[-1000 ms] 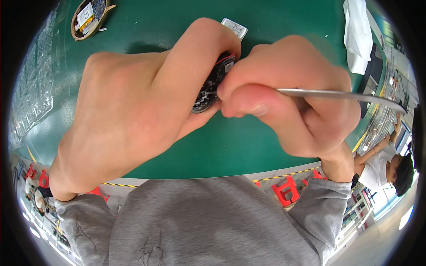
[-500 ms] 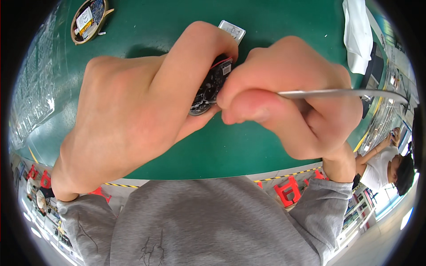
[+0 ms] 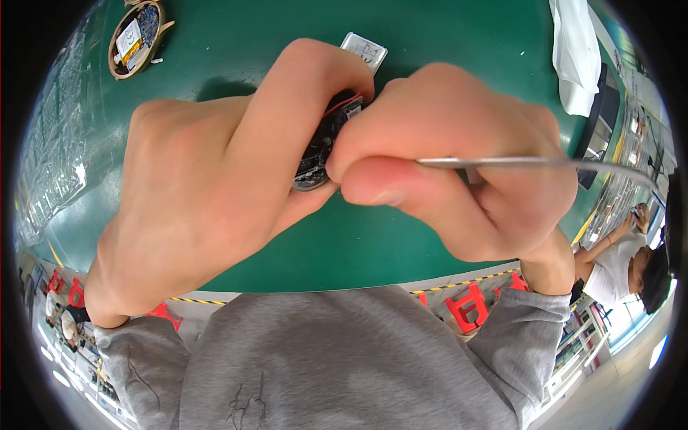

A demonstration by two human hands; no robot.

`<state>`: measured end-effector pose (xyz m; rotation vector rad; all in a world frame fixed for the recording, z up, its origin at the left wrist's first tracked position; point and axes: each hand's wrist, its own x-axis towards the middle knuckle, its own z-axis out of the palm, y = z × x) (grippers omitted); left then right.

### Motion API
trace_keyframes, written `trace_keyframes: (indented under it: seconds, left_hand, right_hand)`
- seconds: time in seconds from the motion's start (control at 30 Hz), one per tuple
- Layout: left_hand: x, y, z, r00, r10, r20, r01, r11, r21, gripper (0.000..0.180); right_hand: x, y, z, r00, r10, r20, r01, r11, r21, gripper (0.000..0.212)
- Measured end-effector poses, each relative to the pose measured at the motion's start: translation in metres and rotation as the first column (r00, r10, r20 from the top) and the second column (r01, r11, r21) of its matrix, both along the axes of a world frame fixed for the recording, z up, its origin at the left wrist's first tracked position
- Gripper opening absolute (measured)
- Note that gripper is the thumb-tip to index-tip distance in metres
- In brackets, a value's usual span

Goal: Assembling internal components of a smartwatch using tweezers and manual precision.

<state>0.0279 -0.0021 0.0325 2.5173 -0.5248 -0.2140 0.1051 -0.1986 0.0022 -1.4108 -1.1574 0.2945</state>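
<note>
My left hand [image 3: 193,165] is closed around a round black electronic part [image 3: 311,165], gripping it by its edge above the table. A red wire or edging runs along the part's upper side, with a small pale label near it. My right hand [image 3: 459,150] is closed on a thin metal pick with a bent rear end [image 3: 530,163], its shaft lying across the fingers. The right fingertips meet the near right side of the black part. They cover the pick's working tip.
At the far left of the green table [image 3: 358,251] lies a gold round watch case [image 3: 147,32] with exposed circuitry and a battery. Beyond my hands is a small silver-white rectangular piece [image 3: 365,51]. White cloth [image 3: 575,64] and a dark device [image 3: 598,129] lie right; clear plastic [image 3: 61,143] left.
Both hands sit slightly further left in view, as does the gold watch case. The pick's shaft has tilted a little. Its tip, visible against the black part before, is now hidden.
</note>
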Motion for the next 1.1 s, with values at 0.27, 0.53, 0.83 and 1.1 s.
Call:
trace_keyframes:
  seconds: [0.27, 0.53, 0.83, 1.1]
  left_hand:
    - [0.000, 0.004, -0.002, 0.994, -0.050, 0.093, 0.047, 0.998, 0.036, 0.059]
    - [0.000, 0.007, 0.002, 0.997, -0.025, 0.066, 0.030, 0.997, -0.067, 0.059]
    - [-0.005, 0.013, -0.001, 0.998, 0.056, 0.014, -0.052, 0.976, -0.213, 0.065]
    - [-0.001, 0.009, 0.002, 0.994, 0.102, 0.034, -0.088, 0.953, -0.288, 0.053]
  right_hand:
    - [0.002, 0.003, 0.003, 1.000, -0.005, 0.023, 0.006, 0.999, -0.036, 0.010]
    - [0.001, 0.005, -0.001, 0.998, 0.037, -0.041, -0.036, 0.999, 0.030, 0.011]
    - [0.019, -0.019, 0.018, 0.999, 0.050, 0.004, -0.050, 0.997, 0.062, 0.021]
    - [0.014, -0.019, 0.036, 0.960, -0.279, 0.028, 0.281, 0.950, -0.137, 0.084]
